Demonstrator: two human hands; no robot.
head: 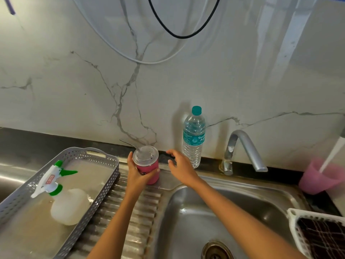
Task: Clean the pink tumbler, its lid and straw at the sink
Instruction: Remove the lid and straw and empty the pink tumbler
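Now left hand (137, 174) grips the pink tumbler (150, 168), lid (146, 154) on, straw (128, 143) in; right hand (180, 165) spread.

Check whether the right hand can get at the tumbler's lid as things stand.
Probably yes. The right hand hovers open just beside the lid, nothing between them; the left hand grips the pink tumbler from the opposite side, leaving the lid's top free. The water bottle stands behind the hand.

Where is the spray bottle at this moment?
The spray bottle lies on its side in the grey basket at the left of the head view, left of the pink tumbler that the left hand holds.
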